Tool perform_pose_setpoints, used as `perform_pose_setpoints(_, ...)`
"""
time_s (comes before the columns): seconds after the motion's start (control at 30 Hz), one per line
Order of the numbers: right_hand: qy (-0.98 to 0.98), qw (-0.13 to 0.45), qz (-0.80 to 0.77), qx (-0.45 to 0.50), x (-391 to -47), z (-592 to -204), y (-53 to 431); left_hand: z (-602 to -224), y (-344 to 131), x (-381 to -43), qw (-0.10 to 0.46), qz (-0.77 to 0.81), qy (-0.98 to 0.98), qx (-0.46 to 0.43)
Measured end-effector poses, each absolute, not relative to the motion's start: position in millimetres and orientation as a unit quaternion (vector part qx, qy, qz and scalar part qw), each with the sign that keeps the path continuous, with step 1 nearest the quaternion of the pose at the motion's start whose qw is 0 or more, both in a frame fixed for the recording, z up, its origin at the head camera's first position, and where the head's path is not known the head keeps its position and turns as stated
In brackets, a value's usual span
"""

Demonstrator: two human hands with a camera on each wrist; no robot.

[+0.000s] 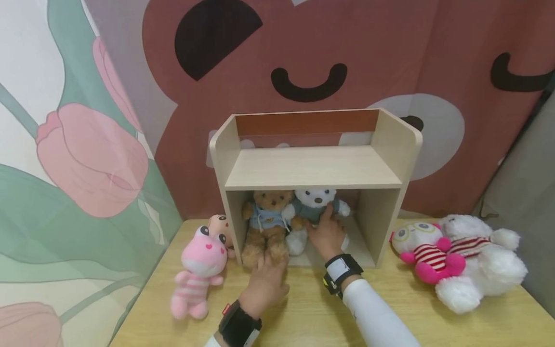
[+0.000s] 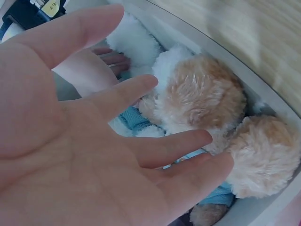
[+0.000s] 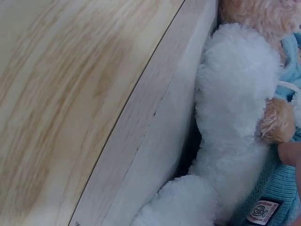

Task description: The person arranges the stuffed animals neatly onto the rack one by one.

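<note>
A brown teddy bear (image 1: 268,219) in a light blue hoodie sits in the lower compartment of a small wooden shelf (image 1: 312,167). Beside it, on the right, leans a white plush toy (image 1: 318,198) in a teal sweater. My right hand (image 1: 326,235) reaches inside, its fingers extended against the white toy's front. In the right wrist view, a thumb (image 3: 290,153) touches the teal sweater (image 3: 282,183). With fingers spread and straight, my left hand (image 1: 266,284) is at the teddy bear's feet. The left wrist view shows its palm (image 2: 89,150) holding nothing.
A pink striped plush toy (image 1: 200,272) lies left of the shelf, with another doll (image 1: 220,225) behind it. Towards the right edge of the wooden table (image 1: 312,308) are a pink and white doll (image 1: 429,253) and a big white plush toy (image 1: 490,260).
</note>
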State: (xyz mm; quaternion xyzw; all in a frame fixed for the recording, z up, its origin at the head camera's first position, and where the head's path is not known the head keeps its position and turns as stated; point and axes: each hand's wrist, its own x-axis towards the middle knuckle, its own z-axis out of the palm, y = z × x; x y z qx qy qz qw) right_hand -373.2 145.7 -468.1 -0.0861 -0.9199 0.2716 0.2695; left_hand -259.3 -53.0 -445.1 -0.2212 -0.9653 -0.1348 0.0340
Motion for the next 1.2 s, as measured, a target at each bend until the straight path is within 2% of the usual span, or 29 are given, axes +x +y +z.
perform_pose_setpoints(0.3,-0.919,0.313,0.223,-0.09,-373.5,-466.0,141.1,-445.7,-55.4,-259.3,0.04,-0.128,-0.968,-0.212)
perform_pose_setpoints(0.5,-0.918,0.314,0.228,-0.079,-366.6,-466.3,142.7,-449.4,-53.8,-260.8,0.031,-0.113,-0.971,-0.208)
perform_pose_setpoints(0.7,-0.909,0.36,0.204,-0.056,-357.9,-469.6,145.9,-448.8,-50.1,-260.7,0.018,-0.122,-0.973,-0.197)
perform_pose_setpoints(0.97,-0.914,0.326,0.241,-0.032,-354.1,-471.1,143.8,-450.3,-45.5,-259.5,0.02,-0.129,-0.976,-0.175)
perform_pose_setpoints(1.2,-0.915,0.313,0.256,0.0,-352.0,-476.6,152.7,-450.9,-42.7,-257.5,0.055,-0.141,-0.974,-0.17)
